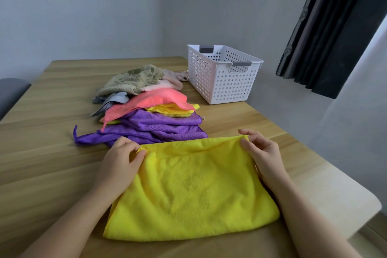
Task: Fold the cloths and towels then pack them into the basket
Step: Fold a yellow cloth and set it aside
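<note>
A pale wooden table (52, 94) stands in the corner of a room with grey walls (83, 6), and a dark curtain (326, 27) hangs to the right, above and behind the basket. The white plastic basket (222, 81), its sides full of small holes and with a grey handle at each end, stands on the far right part of the table, close to the right edge.

Just left of the basket lies a loose heap of unfolded cloths. A beige towel with a leaf pattern (134, 77) is at the far end of the heap, level with the basket. A pale pink towel (167, 84) sticks out from under it and reaches the basket's left wall, though I cannot tell whether it touches. A grey cloth (117, 98) peeks out on the side of the heap away from the basket. Nearer the person than the basket come a coral cloth (146, 100), a small yellow cloth (173, 109) partly under it, and rumpled purple cloths (159, 125) at the near end of the heap.

The big yellow cloth (194, 190) lies spread on the table well in front of the basket, closest to the person, its far edge against the purple cloths. The left hand (123, 159) pinches the far left corner of this cloth between thumb and curled fingers. The right hand (261, 153) pinches the far right corner the same way, thumb on top, on the side below the basket. Both forearms run along the cloth's side edges.
</note>
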A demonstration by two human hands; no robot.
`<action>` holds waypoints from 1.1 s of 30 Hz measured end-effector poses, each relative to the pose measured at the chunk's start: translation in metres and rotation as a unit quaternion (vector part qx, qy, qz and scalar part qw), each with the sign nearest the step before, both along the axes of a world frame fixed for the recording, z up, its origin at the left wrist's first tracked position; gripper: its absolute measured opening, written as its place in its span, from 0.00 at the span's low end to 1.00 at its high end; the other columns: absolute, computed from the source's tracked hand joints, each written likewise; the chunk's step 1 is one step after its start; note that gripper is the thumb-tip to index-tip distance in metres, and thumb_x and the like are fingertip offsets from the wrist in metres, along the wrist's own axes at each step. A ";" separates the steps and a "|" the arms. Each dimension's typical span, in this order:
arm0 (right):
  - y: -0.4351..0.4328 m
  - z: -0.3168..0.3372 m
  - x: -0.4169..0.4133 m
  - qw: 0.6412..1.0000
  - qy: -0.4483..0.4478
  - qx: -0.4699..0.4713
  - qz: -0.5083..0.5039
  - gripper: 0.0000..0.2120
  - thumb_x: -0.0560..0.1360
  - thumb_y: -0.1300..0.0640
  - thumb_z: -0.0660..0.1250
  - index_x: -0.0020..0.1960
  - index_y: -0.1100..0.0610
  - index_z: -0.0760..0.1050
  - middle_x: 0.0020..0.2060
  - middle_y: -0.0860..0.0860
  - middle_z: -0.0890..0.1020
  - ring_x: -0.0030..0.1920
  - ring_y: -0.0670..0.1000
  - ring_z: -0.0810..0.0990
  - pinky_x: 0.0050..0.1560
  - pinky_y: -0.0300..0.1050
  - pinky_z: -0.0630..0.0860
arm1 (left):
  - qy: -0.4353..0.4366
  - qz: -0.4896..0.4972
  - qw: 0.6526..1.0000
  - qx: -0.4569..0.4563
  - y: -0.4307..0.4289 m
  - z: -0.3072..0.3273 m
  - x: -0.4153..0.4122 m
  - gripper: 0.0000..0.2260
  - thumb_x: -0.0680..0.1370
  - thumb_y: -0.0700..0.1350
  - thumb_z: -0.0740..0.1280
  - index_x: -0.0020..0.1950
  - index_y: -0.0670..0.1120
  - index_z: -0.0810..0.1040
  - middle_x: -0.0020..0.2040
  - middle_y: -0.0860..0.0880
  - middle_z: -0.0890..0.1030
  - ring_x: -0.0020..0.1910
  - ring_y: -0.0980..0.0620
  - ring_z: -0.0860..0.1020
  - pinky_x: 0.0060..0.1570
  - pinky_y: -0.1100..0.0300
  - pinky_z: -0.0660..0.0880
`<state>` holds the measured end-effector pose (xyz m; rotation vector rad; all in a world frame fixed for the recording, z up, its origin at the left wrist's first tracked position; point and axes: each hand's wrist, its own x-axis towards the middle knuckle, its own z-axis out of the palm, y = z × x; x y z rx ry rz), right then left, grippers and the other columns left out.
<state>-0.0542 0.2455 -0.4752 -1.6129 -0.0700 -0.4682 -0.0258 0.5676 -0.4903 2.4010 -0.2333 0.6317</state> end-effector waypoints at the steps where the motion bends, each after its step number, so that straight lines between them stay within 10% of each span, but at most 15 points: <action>1: 0.000 0.000 0.000 1.000 0.002 -0.007 -0.008 0.14 0.72 0.67 0.69 0.30 0.54 0.77 0.51 0.49 0.82 0.50 0.41 0.80 0.45 0.32 0.74 | 0.000 0.000 1.000 -0.001 0.000 0.000 0.000 0.04 0.73 0.39 0.71 0.40 0.41 0.78 0.42 0.50 0.73 0.40 0.51 0.72 0.40 0.61 0.62; 7: 0.000 -0.010 0.008 0.936 -0.015 -0.332 -0.117 0.10 0.68 0.63 0.74 0.34 0.51 0.76 0.48 0.44 0.80 0.41 0.38 0.76 0.45 0.28 0.68 | -0.003 -0.006 1.000 -0.006 0.000 0.000 0.000 0.04 0.73 0.39 0.71 0.40 0.41 0.78 0.42 0.50 0.73 0.40 0.50 0.73 0.41 0.59 0.64; 11: 0.004 -0.011 0.008 0.894 -0.040 -0.425 -0.137 0.05 0.67 0.59 0.76 0.38 0.54 0.80 0.42 0.43 0.78 0.45 0.46 0.73 0.47 0.43 0.59 | -0.001 -0.007 1.000 -0.007 0.000 -0.001 0.000 0.04 0.73 0.39 0.71 0.40 0.41 0.77 0.42 0.50 0.73 0.40 0.50 0.73 0.41 0.58 0.65; 20: 0.001 -0.006 0.004 0.941 -0.035 -0.274 -0.196 0.08 0.70 0.64 0.72 0.38 0.53 0.77 0.38 0.44 0.78 0.41 0.35 0.75 0.42 0.24 0.67 | -0.038 -0.004 0.999 -0.038 0.002 0.000 0.002 0.07 0.73 0.36 0.71 0.38 0.43 0.75 0.38 0.50 0.72 0.36 0.51 0.71 0.37 0.62 0.60; 33: -0.001 -0.004 0.002 0.990 0.028 -0.054 -0.129 0.04 0.74 0.60 0.69 0.40 0.56 0.80 0.32 0.49 0.78 0.34 0.46 0.74 0.37 0.43 0.71 | 0.009 0.042 0.966 -0.253 0.010 0.003 0.007 0.07 0.76 0.42 0.69 0.41 0.40 0.75 0.37 0.45 0.77 0.38 0.48 0.73 0.38 0.62 0.68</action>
